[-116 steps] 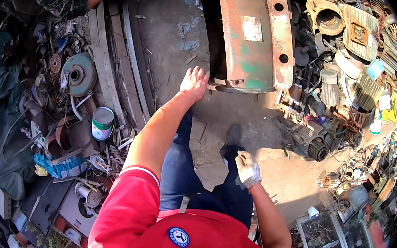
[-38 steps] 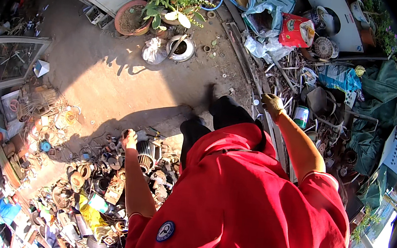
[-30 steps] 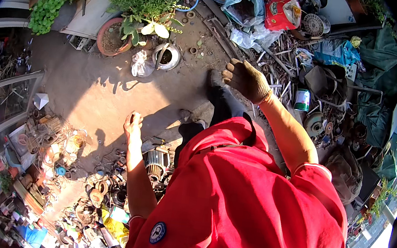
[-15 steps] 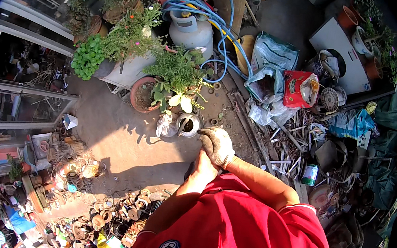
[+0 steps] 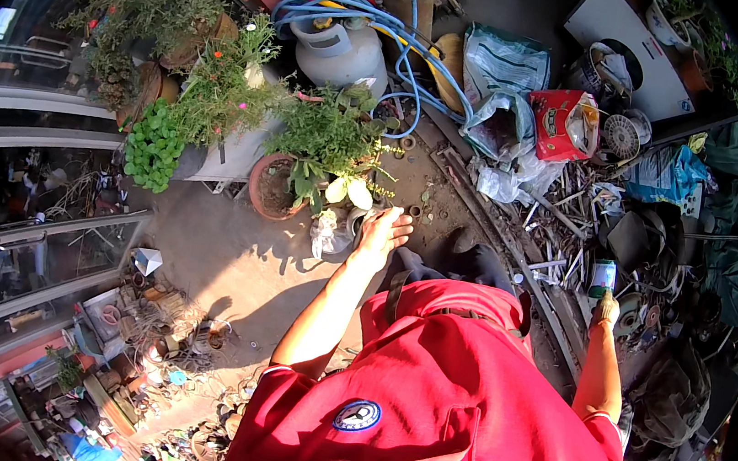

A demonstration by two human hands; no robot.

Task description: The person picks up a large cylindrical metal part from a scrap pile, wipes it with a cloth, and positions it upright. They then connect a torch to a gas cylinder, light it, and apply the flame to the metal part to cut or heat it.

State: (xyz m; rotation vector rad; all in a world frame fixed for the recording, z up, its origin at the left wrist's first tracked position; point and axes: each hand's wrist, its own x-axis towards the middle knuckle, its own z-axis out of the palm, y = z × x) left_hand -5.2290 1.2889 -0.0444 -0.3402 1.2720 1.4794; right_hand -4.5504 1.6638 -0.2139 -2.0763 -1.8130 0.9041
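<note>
My bare left hand [image 5: 385, 232] is stretched out in front of me, its fingers apart and nothing in them. Below it, a light metal pot [image 5: 354, 218] on the ground is mostly covered by the hand. A crumpled clear plastic bag [image 5: 324, 236] lies beside the pot. Far out to the right is my right hand [image 5: 605, 309], in a work glove. It appears just in front of a white, blue and green can [image 5: 603, 277]; contact cannot be made out. Its fingers are too small and foreshortened to read.
Potted plants [image 5: 273, 186], a grey gas cylinder [image 5: 344, 57] and a coiled blue hose [image 5: 411, 38] stand ahead. Wood scraps [image 5: 564, 218], long rails [image 5: 489, 231] and a red bag [image 5: 561, 125] lie to the right. Heaped scrap [image 5: 146, 323] and a glass door [image 5: 34, 254] are left.
My hands were together in front of me; now they are apart. The gloved right hand has swung far right toward the can, the left stays ahead with fingers spread. The view has turned.
</note>
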